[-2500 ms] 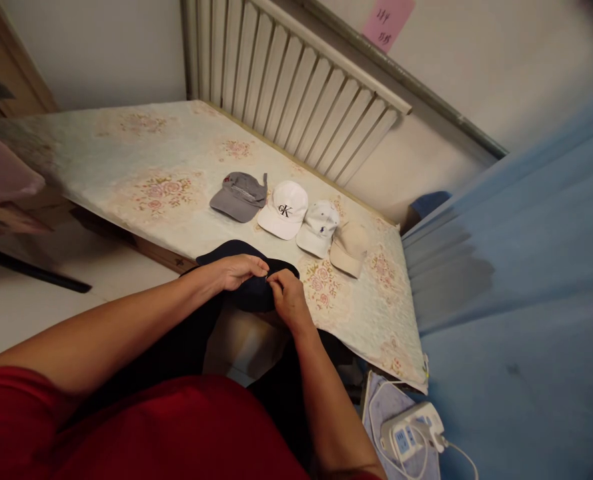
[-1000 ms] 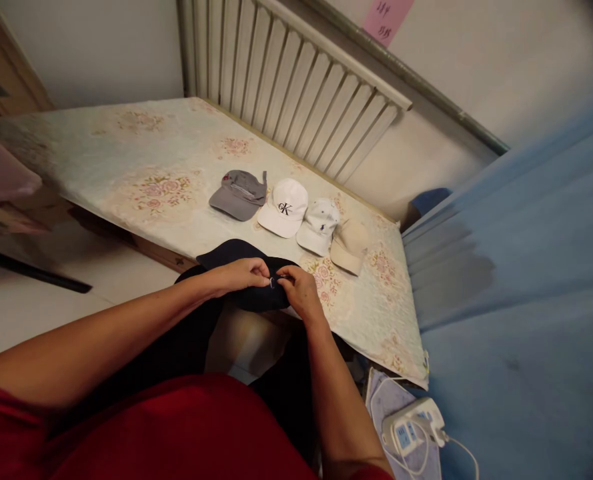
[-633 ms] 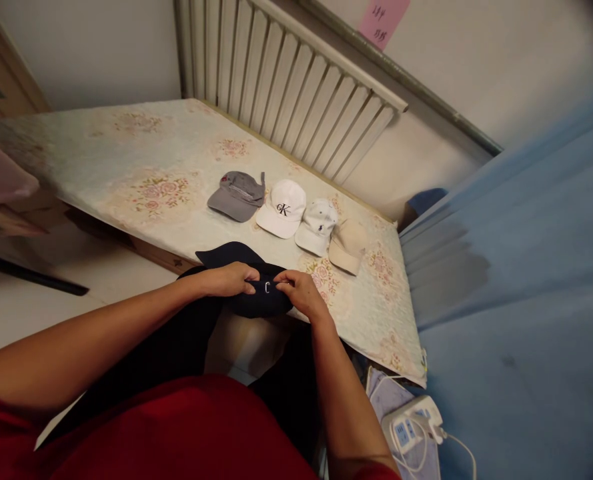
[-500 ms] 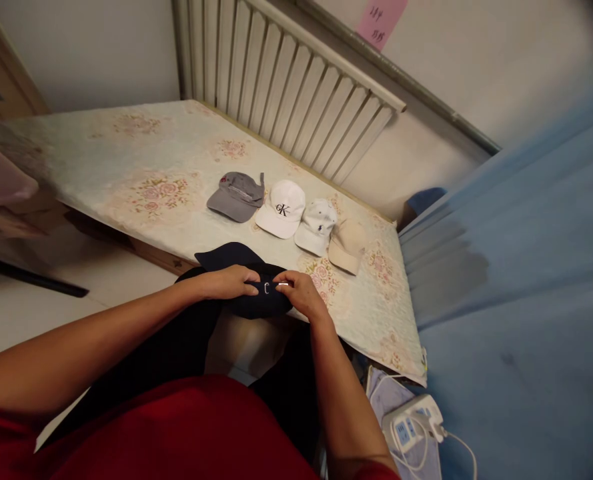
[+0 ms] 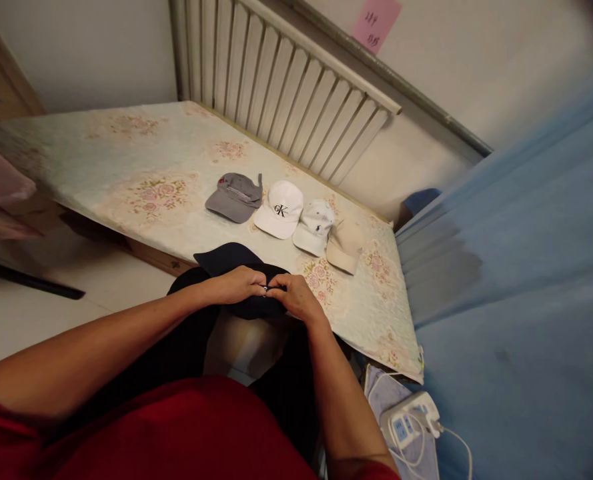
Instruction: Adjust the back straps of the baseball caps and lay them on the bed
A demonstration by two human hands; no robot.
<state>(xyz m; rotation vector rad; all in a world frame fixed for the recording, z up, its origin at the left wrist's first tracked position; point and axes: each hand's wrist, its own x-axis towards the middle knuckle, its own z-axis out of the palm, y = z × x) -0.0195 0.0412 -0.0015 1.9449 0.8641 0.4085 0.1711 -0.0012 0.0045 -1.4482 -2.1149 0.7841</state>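
A dark navy cap [image 5: 231, 259] lies at the near edge of the floral mattress [image 5: 141, 167], its brim pointing away from me. My left hand [image 5: 239, 285] and my right hand [image 5: 296, 298] both pinch the cap's back strap, fingertips meeting over a small metal buckle. Both hands are closed on the strap. Beyond them a row of caps lies on the mattress: a grey cap [image 5: 233, 197], a white cap with a black logo [image 5: 279, 209], a white dotted cap [image 5: 315, 227] and a beige cap [image 5: 344, 246].
A white slatted headboard [image 5: 286, 87] leans on the wall behind the mattress. A blue curtain [image 5: 516, 280] hangs at the right. A white power strip with cables [image 5: 407, 425] lies on a cloth on the floor at the lower right. A pink note [image 5: 376, 23] sticks to the wall.
My hands drew apart along the strap, baring the buckle, and have now come back together over it. The view has drifted slightly.
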